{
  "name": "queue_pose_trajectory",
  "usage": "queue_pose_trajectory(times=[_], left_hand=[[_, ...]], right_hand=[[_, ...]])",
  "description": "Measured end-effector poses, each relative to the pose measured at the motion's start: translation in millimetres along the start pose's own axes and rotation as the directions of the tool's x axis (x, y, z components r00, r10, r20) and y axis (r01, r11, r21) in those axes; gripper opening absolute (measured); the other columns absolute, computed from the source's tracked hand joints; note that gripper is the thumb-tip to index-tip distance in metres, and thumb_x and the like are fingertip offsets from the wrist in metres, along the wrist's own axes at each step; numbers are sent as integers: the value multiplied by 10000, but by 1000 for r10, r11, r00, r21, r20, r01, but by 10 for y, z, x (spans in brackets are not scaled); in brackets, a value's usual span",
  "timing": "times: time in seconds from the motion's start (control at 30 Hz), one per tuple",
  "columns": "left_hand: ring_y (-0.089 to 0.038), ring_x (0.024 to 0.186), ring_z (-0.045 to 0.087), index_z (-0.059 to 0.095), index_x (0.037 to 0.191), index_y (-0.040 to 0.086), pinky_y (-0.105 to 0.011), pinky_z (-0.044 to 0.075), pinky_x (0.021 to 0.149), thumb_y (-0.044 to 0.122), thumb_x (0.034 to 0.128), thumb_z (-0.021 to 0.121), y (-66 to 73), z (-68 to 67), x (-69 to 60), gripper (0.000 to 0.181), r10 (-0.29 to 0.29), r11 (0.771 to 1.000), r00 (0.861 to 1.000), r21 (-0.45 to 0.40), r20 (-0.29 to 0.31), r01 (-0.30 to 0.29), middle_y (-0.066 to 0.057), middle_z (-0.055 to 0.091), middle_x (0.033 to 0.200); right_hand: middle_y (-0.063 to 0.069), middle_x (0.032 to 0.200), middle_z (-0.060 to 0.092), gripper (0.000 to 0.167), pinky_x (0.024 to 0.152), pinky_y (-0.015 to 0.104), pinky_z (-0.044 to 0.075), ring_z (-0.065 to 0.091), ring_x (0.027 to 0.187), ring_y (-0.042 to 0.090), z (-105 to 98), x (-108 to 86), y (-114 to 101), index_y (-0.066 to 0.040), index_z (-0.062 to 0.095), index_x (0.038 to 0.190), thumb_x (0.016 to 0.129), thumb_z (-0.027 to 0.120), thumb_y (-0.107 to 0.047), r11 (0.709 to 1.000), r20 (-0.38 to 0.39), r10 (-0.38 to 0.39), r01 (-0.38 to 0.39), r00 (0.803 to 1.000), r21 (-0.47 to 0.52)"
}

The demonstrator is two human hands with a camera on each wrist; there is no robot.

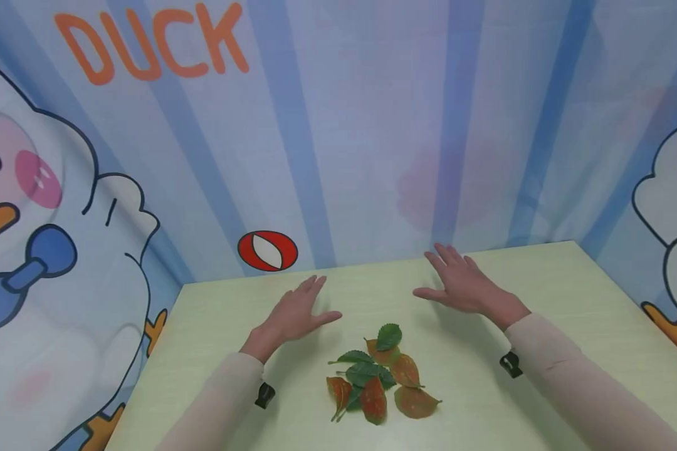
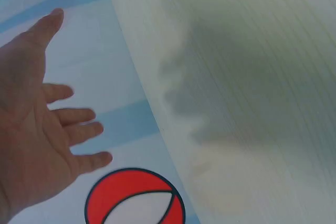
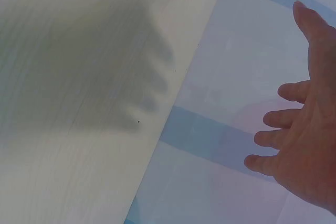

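Observation:
A loose cluster of leaves lies on the table in the head view, with green leaves (image 1: 363, 374) among red and orange ones (image 1: 373, 399). My left hand (image 1: 293, 315) is held above the table, up and to the left of the leaves, fingers extended and thumb apart. On the other side, my right hand (image 1: 462, 283) hovers beyond them to the right, its fingers spread. Both wrist views show the palms, left hand (image 2: 37, 124) and right hand (image 3: 310, 129), holding nothing, with shadows cast on the tabletop.
The pale yellow table (image 1: 214, 326) ends at a blue striped curtain (image 1: 367, 138) printed with ducks, lettering and a red and white ball (image 1: 267, 250). A small black object (image 1: 264, 395) is at the left sleeve, another (image 1: 510, 364) at the right sleeve.

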State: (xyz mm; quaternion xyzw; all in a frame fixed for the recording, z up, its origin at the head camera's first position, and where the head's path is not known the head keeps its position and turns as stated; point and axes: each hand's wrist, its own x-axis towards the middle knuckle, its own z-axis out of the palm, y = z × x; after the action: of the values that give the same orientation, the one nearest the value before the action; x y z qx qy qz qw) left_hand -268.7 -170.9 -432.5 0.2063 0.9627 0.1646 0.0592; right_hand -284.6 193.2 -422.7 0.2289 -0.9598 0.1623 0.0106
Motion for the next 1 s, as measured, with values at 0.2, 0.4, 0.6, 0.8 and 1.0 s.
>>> queue_pose_trajectory(times=[0.2,0.4,0.6,0.8,1.0], left_hand=[[-306,1415,393,442,1513,93,-487,337,1130,418,956,674,182,70,29,685,184,982,975,6,123,-186,-120,432,1536],[-223,1230,583,618,1384,131,-382,474,1013,164,901,769,302,165,79,507,321,943,930,29,177,-331,-33,642,1325],[-167,1043,665,742,1211,137,-303,527,884,158,908,757,392,248,113,304,402,910,900,36,170,-414,5,726,1134],[-79,921,685,803,1039,145,-237,532,826,171,920,740,429,337,164,137,479,873,868,27,128,-486,49,753,998],[-67,893,686,801,1021,148,-223,533,795,155,933,721,398,287,183,120,473,881,876,-36,97,-471,48,753,982]], right_hand=[[310,1588,196,896,1118,685,160,159,1453,509,31,-29,-25,50,315,1529,961,552,-601,1000,14,-5,5,1000,2],[316,1574,232,868,1114,684,178,180,1444,518,48,-27,-4,46,368,1505,961,547,-605,1000,18,-12,12,1000,-8],[317,1570,242,853,1115,684,178,176,1446,515,64,-48,0,48,385,1497,958,566,-589,1000,21,-6,6,1000,-5],[321,1562,259,858,1108,686,193,186,1443,516,102,-73,-18,44,406,1486,951,561,-610,1000,24,-13,13,1000,3],[315,1567,254,862,1121,675,177,173,1453,502,114,-78,-46,38,394,1496,955,550,-614,1000,35,-15,15,999,3]])
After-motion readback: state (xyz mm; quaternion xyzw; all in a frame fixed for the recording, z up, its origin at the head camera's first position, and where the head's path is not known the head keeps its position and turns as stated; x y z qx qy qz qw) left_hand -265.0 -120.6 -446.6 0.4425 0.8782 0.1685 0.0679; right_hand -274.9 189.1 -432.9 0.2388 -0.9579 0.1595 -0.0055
